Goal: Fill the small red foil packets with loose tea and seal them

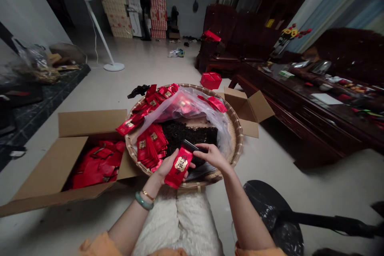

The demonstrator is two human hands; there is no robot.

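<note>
My left hand point(168, 167) grips a red tea packet point(179, 167) with a gold label, held upright over the edge of a round woven bamboo tray point(236, 136). My right hand point(212, 156) pinches a small black scoop point(189, 145) at the packet's open top. Beneath both hands lies a heap of loose dark tea leaves point(192, 138) in the tray. A stack of red packets point(151, 145) sits to the left of the heap, and a clear plastic bag point(192, 106) lies folded behind it.
A cardboard box of red packets point(93, 164) stands open at my left, and a second open box point(249, 108) sits behind the tray. A black plastic bag point(270, 216) lies at my lower right. Dark wooden furniture point(300, 116) lines the right side.
</note>
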